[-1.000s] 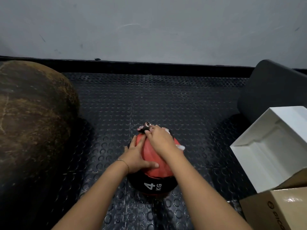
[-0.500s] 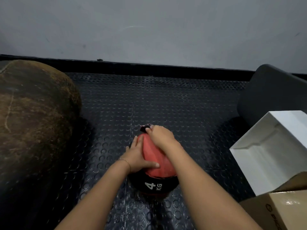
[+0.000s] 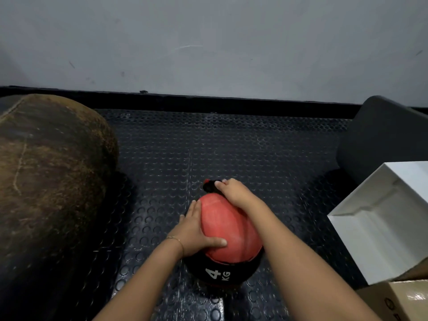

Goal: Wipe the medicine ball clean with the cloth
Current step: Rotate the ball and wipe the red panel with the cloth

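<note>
Medicine ball (image 3: 231,230): red upper panel over a black band with a white "4 KG" marking (image 3: 217,273). It sits on the studded black floor mat (image 3: 231,147), between the person's two forearms.
Cloth (image 3: 209,185): dark with a small red patch, bunched at the ball's far top edge and mostly hidden under the right hand.
Right hand (image 3: 234,193): on the ball's far upper side. The grip is clamped on the cloth, with fingers curled over it and pressing it against the ball.
Left hand (image 3: 196,230): on the ball's left flank. The grip is apart and holds nothing; the fingers lie straight along the side and the thumb crosses the red panel.
Surroundings: a large worn brown ball (image 3: 46,181) lies well apart to the left of the medicine ball. A white box (image 3: 382,216) and a cardboard box (image 3: 405,300) are to its right, with a grey pad (image 3: 382,135) beyond and to the right.
Step in hand (judged): wiping the ball's far top.
Progress (judged): cannot tell how much has been cleaned; no soiling is discernible on the red panel.
Method advised: spread the cloth flatter so that more of it meets the ball. Draw it toward the near side in overlapping strokes with firm pressure. Brace with the left hand, then turn the ball to bring the black band and the underside within reach.
Risk (judged): the ball may roll away from the push if the bracing hand slackens.
</note>
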### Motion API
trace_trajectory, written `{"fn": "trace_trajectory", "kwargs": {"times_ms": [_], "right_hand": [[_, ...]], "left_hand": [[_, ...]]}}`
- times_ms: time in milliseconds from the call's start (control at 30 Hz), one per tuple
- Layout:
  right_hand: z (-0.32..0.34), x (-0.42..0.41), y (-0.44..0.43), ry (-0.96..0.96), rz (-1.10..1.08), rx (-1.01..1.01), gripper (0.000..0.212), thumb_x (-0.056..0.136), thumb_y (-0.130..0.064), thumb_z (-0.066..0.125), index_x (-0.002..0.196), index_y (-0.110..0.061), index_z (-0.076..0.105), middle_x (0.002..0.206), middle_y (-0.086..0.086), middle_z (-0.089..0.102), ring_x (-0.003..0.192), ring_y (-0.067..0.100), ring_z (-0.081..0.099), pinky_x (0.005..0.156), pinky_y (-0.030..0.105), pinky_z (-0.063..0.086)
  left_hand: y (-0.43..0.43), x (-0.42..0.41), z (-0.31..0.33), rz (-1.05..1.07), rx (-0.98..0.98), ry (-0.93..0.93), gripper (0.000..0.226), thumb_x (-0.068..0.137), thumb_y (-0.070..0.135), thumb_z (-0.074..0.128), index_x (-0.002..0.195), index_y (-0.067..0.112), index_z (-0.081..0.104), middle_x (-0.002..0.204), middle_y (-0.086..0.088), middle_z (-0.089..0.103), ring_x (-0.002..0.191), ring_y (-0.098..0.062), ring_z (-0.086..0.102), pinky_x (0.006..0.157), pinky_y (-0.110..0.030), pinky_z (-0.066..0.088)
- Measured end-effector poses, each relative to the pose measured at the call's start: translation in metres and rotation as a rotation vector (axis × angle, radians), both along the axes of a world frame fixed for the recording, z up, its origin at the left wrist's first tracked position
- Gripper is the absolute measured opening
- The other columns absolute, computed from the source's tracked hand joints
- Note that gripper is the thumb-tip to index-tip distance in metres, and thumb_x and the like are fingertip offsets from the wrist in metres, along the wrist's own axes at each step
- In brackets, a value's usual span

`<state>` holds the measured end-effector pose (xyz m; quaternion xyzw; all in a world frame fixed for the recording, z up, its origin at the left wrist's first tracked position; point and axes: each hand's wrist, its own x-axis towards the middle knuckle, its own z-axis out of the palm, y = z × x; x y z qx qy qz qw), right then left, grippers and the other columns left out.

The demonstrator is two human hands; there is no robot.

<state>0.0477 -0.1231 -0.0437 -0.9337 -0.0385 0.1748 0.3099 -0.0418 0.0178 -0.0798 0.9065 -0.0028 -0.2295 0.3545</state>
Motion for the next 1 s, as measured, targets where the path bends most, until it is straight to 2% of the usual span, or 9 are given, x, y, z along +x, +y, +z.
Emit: {"fn": "trace_trajectory", "kwargs": {"times_ms": [100,233,300,367,467,600,700,867,1000], "right_hand": [[-0.008,-0.041,-0.016,-0.155,-0.095,0.099,0.037,0.097,-0.036,0.036,0.116,-0.014,0.058,0.123,0.004,0.059,0.116,0.022,0.052,0.087,0.030,0.037],[-0.008,-0.109,-0.026,-0.436,0.089,0.160,0.044,0.095,-0.040,0.038,0.134,-0.023,0.047,0.139,-0.017,0.039,0.130,-0.007,0.024,0.107,0.017,0.020],[-0.003,-0.094,-0.025,-0.384,0.142,0.098,0.039,0.096,-0.036,0.039,0.131,-0.021,0.050,0.138,-0.014,0.044,0.133,0.000,0.030,0.107,0.020,0.024],[0.000,-0.055,-0.018,-0.240,0.060,-0.003,0.037,0.097,-0.038,0.036,0.121,-0.019,0.056,0.128,-0.001,0.057,0.124,0.018,0.048,0.098,0.032,0.038],[0.005,-0.019,-0.004,-0.095,-0.056,-0.033,0.041,0.097,-0.038,0.034,0.119,-0.013,0.057,0.122,0.010,0.060,0.116,0.029,0.053,0.094,0.039,0.042],[-0.001,-0.060,-0.006,-0.321,0.114,0.037,0.036,0.096,-0.033,0.040,0.121,-0.013,0.058,0.134,-0.004,0.053,0.127,0.014,0.043,0.102,0.026,0.032],[-0.006,-0.070,-0.024,-0.349,0.271,0.101,0.037,0.097,-0.031,0.040,0.127,-0.017,0.055,0.142,-0.010,0.043,0.134,0.005,0.032,0.106,0.016,0.021],[-0.019,-0.047,-0.033,-0.212,-0.284,0.234,0.040,0.097,-0.039,0.035,0.124,-0.017,0.056,0.121,0.006,0.062,0.113,0.024,0.056,0.089,0.032,0.041],[-0.042,-0.097,-0.022,-0.413,-0.249,0.350,0.058,0.088,-0.056,0.029,0.138,-0.028,0.039,0.148,-0.008,0.035,0.140,0.008,0.022,0.114,0.032,0.024]], "left_hand": [[0.008,0.003,-0.001,0.001,-0.028,0.019,0.153,0.029,0.082,0.067,0.149,0.028,-0.010,0.158,0.009,-0.013,0.147,-0.024,0.001,0.118,-0.048,0.020],[0.010,-0.001,-0.003,0.005,-0.045,-0.010,0.151,0.028,0.080,0.065,0.150,0.027,-0.008,0.158,0.008,-0.011,0.147,-0.024,0.000,0.118,-0.046,0.019],[0.008,-0.004,-0.003,0.009,-0.047,-0.025,0.145,0.040,0.074,0.072,0.149,0.025,-0.010,0.159,0.007,-0.011,0.147,-0.023,0.000,0.117,-0.047,0.020],[0.004,-0.005,-0.001,0.014,-0.021,-0.021,0.137,0.052,0.066,0.075,0.149,0.024,-0.012,0.158,0.007,-0.013,0.147,-0.025,0.001,0.116,-0.049,0.022],[0.005,-0.001,0.004,0.020,-0.012,0.000,0.135,0.054,0.066,0.075,0.149,0.025,-0.012,0.158,0.006,-0.013,0.147,-0.025,0.003,0.117,-0.048,0.021],[0.016,-0.001,0.004,0.028,-0.055,0.009,0.159,0.021,0.089,0.062,0.149,0.026,-0.009,0.159,0.007,-0.010,0.147,-0.021,0.007,0.118,-0.044,0.021],[0.015,-0.006,0.002,0.042,-0.074,-0.006,0.152,0.027,0.081,0.063,0.149,0.026,-0.007,0.159,0.006,-0.007,0.147,-0.019,0.007,0.118,-0.043,0.020],[0.003,0.008,0.008,0.061,-0.048,0.031,0.142,0.041,0.077,0.069,0.149,0.029,-0.009,0.159,0.005,-0.008,0.146,-0.025,0.009,0.117,-0.048,0.022],[0.004,0.013,0.009,0.017,-0.052,0.039,0.120,0.065,0.055,0.076,0.146,0.040,-0.010,0.158,0.001,-0.013,0.147,-0.025,0.007,0.118,-0.042,0.019]]}}
